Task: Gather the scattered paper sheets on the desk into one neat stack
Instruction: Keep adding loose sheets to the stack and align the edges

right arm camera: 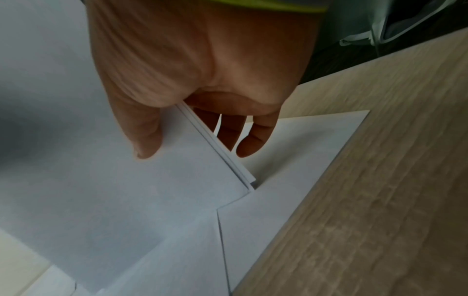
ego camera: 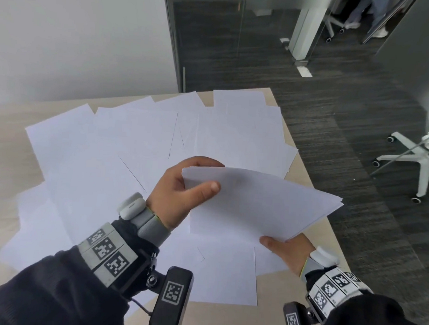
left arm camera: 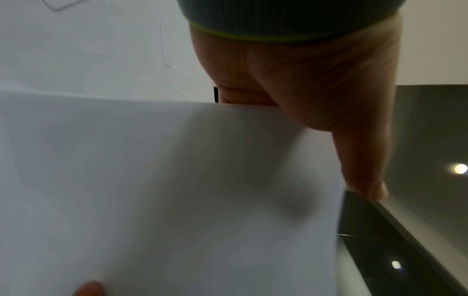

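On the left and far part of the desk (ego camera: 275, 95) we see the loose sheets (ego camera: 108, 156) lying fanned, while our left hand (ego camera: 179, 190) and right hand (ego camera: 287, 249) both pinch the gathered bundle (ego camera: 261, 203) above them, probably to square its edges.

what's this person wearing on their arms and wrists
Both arms wear dark sleeves. Each wrist carries a grey band of black-and-white square markers, a grey strap with a yellow-green edge, a white pod, and a black camera block with a thin cable.
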### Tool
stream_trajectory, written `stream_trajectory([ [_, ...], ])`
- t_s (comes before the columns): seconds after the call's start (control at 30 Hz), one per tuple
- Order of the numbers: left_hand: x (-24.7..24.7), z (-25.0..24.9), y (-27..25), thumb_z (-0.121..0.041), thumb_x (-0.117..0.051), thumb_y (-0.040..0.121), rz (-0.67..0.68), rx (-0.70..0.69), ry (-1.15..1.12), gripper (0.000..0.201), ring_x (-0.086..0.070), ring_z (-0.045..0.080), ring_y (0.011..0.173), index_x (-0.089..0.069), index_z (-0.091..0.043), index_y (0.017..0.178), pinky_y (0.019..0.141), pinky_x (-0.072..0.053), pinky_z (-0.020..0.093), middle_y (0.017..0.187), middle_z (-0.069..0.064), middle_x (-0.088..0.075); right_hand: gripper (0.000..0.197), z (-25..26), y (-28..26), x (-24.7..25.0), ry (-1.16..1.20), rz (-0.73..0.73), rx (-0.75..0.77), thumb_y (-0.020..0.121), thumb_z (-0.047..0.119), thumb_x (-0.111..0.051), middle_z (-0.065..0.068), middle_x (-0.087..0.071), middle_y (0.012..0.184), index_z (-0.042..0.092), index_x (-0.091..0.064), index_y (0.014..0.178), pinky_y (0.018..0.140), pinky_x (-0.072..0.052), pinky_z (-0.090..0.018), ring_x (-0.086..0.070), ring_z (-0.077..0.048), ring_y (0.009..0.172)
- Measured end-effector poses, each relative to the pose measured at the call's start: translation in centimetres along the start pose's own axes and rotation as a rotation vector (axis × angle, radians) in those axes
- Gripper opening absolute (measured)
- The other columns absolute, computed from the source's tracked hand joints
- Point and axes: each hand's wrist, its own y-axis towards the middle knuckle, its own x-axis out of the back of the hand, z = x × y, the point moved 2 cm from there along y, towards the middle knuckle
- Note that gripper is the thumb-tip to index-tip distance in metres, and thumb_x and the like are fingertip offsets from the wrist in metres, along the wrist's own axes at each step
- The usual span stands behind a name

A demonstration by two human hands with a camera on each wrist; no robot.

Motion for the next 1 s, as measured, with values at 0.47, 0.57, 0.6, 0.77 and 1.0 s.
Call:
stream_trajectory([
  [0.47,-0.1,9.8,-1.2,-0.037,-0.077,0.088,-0.135,0.415,0.408,0.006,-0.071,0.006,0.085,-0.075,-0.041,0.084,0.077,-0.052,0.025,0.083,-0.019,-0.076,0.006,0.1,0.5,-0.4,0.216,-0.066,-0.082,0.085,0.022,-0.073,0.013,-0.075,0.093,0.027,-0.072,0.088,0.092,-0.051,-0.031,-0.069,-0.012,0.094],
  [0.57,-1.0,9.8,0.1,-0.040,-0.076,0.084,-0.209,0.470,0.314,0.017,-0.075,0.017,0.083,-0.075,-0.026,0.093,0.081,-0.060,0.037,0.086,-0.007,-0.078,0.021,0.5,0.6,0.7,0.419,-0.043,-0.068,0.089,0.010,-0.068,0.001,-0.076,0.104,0.021,-0.070,0.108,0.090,-0.053,-0.038,-0.071,-0.019,0.100],
  [0.6,-1.3,10.0,0.4,-0.038,-0.075,0.086,-0.223,0.499,0.316,0.017,-0.075,0.019,0.083,-0.074,-0.024,0.095,0.081,-0.061,0.040,0.087,-0.005,-0.078,0.025,0.3,0.8,1.0,0.459,-0.021,-0.082,0.090,0.008,-0.066,-0.002,-0.075,0.107,0.020,-0.068,0.113,0.089,-0.054,-0.040,-0.070,-0.022,0.101],
  [0.77,-3.8,11.5,0.8,-0.036,-0.067,0.095,-0.099,0.578,0.389,0.021,-0.074,0.019,0.086,-0.071,-0.021,0.108,0.086,-0.060,0.040,0.092,-0.005,-0.076,0.028,-2.4,1.2,1.8,0.397,0.003,-0.179,0.092,0.005,-0.061,-0.003,-0.075,0.104,0.023,-0.066,0.112,0.068,-0.054,-0.035,-0.069,-0.027,0.096],
  [1.0,-3.9,14.4,-1.6,-0.073,-0.047,0.090,0.286,0.401,1.036,0.058,-0.031,0.013,0.145,-0.049,-0.043,0.140,0.117,-0.029,0.041,0.155,-0.018,-0.038,0.028,-8.2,0.7,4.9,0.227,-0.189,-0.288,0.090,0.005,-0.062,-0.008,-0.071,0.112,0.023,-0.065,0.111,0.094,-0.051,-0.044,-0.065,-0.028,0.101],
])
